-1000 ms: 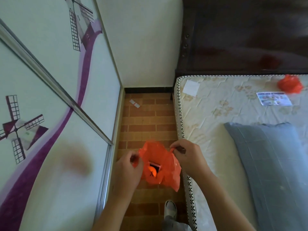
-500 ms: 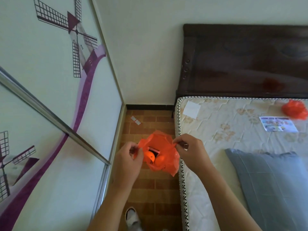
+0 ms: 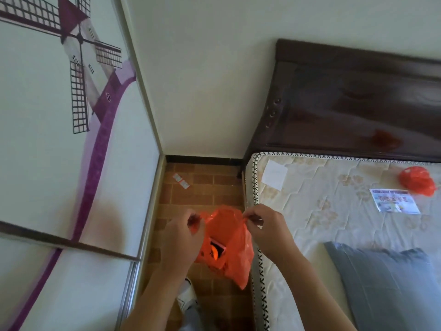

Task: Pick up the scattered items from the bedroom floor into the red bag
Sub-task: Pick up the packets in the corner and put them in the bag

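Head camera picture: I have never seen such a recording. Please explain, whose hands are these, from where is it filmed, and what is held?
No machine here: a person wears the camera on the head, looking down. The left hand and right hand each pinch the mouth of a red bag, holding it open above the brick-pattern floor. A small box shows inside the bag. Two small white packets lie on the floor near the far wall. At the right is a bed with a grey pillow, a leaflet and another red bag.
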`<action>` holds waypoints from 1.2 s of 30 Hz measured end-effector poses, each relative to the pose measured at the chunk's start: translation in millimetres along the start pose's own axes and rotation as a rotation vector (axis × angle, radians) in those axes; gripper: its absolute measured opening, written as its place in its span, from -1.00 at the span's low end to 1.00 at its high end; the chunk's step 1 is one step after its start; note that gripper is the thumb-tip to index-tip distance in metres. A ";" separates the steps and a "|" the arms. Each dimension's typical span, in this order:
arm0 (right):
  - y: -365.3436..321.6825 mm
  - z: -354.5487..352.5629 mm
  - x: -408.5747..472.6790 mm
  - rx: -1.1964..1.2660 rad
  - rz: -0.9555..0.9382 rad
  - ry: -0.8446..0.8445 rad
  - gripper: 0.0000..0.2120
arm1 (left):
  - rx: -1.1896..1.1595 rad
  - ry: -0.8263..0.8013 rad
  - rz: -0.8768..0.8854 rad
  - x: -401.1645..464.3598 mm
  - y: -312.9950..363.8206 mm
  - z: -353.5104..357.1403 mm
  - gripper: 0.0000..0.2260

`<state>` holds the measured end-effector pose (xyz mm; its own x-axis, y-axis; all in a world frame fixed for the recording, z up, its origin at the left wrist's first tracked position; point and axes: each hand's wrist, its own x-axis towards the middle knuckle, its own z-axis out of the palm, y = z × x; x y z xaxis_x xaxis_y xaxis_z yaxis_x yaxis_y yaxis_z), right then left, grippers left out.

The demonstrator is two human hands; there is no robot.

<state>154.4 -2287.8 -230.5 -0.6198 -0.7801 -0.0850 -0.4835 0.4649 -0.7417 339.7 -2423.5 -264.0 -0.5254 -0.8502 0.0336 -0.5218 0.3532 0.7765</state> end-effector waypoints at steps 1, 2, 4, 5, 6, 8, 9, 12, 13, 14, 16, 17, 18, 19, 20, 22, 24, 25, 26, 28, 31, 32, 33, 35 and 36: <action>-2.5 5.5 11.1 -0.019 0.006 -0.008 -0.79 | 0.001 -0.020 0.007 13.7 -5.6 0.3 -0.92; -4.4 10.5 22.3 -0.039 0.010 -0.013 -0.79 | -0.003 -0.039 0.014 27.2 -11.1 0.5 -0.91; -6.9 18.5 43.8 -0.085 0.009 -0.018 -0.79 | -0.009 -0.072 0.023 52.3 -22.6 1.4 -0.90; -8.3 21.4 53.9 -0.115 0.001 -0.021 -0.79 | -0.010 -0.088 0.027 63.9 -27.1 1.5 -0.91; -9.6 24.0 63.8 -0.154 -0.018 -0.024 -0.79 | -0.006 -0.100 0.034 75.0 -31.3 1.0 -0.92; -12.7 27.8 82.1 -0.236 -0.069 -0.030 -0.81 | 0.013 -0.115 0.055 94.0 -35.7 -0.5 -0.91; -14.0 29.4 90.8 -0.261 -0.087 -0.030 -0.82 | 0.023 -0.117 0.063 102.3 -36.2 -1.9 -0.91; -17.4 32.6 115.2 -0.270 -0.115 -0.023 -0.84 | 0.051 -0.111 0.096 122.7 -38.5 -4.1 -0.89; -18.2 33.6 123.4 -0.265 -0.123 -0.021 -0.84 | 0.066 -0.113 0.102 128.8 -39.8 -4.4 -0.89; -19.2 34.7 131.5 -0.264 -0.129 -0.021 -0.84 | 0.080 -0.119 0.100 134.8 -41.8 -4.2 -0.88; -20.8 37.3 148.8 -0.268 -0.134 -0.029 -0.84 | 0.100 -0.123 0.088 147.4 -46.6 -4.1 -0.87; -21.4 39.0 157.8 -0.268 -0.136 -0.033 -0.84 | 0.109 -0.118 0.082 153.9 -47.4 -4.6 -0.87; -21.2 40.8 167.5 -0.266 -0.137 -0.033 -0.85 | 0.116 -0.112 0.078 160.5 -47.2 -5.0 -0.87; -21.0 43.0 178.0 -0.260 -0.138 -0.032 -0.85 | 0.119 -0.105 0.070 167.5 -46.2 -5.6 -0.88; -20.1 45.2 189.3 -0.252 -0.136 -0.033 -0.85 | 0.118 -0.095 0.064 174.7 -46.1 -5.4 -0.88; -14.5 50.8 213.0 -0.235 -0.121 -0.045 -0.84 | 0.118 -0.078 0.040 189.2 -48.8 -2.8 -0.90; -5.1 59.0 238.9 -0.221 -0.108 -0.052 -0.82 | 0.140 -0.073 -0.009 205.7 -60.8 5.1 -0.89; 1.0 63.8 252.3 -0.211 -0.099 -0.055 -0.81 | 0.153 -0.072 -0.041 214.2 -68.5 10.5 -0.89; 7.6 68.9 266.3 -0.201 -0.089 -0.059 -0.79 | 0.165 -0.064 -0.070 222.8 -76.8 16.6 -0.88; 21.6 78.3 292.3 -0.180 -0.074 -0.070 -0.78 | 0.174 -0.057 -0.121 238.9 -89.4 29.2 -0.87; 45.7 94.5 326.9 -0.149 -0.060 -0.098 -0.76 | 0.161 -0.052 -0.162 263.7 -105.6 53.7 -0.88; 55.1 100.5 337.1 -0.140 -0.050 -0.111 -0.75 | 0.157 -0.050 -0.179 272.6 -112.3 64.0 -0.89; 65.4 107.4 346.8 -0.131 -0.037 -0.124 -0.76 | 0.154 -0.046 -0.199 281.8 -120.0 75.2 -0.89; 87.9 123.3 362.4 -0.125 -0.024 -0.155 -0.77 | 0.162 -0.045 -0.249 295.8 -139.8 100.7 -0.90; 100.5 132.5 369.1 -0.126 -0.019 -0.168 -0.77 | 0.169 -0.048 -0.268 300.5 -150.9 113.9 -0.91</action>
<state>-41.1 -2584.5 -424.5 -0.5034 -0.8430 -0.1895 -0.5741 0.4902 -0.6558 184.0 -2687.8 -442.8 -0.3833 -0.9036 -0.1913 -0.7480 0.1822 0.6382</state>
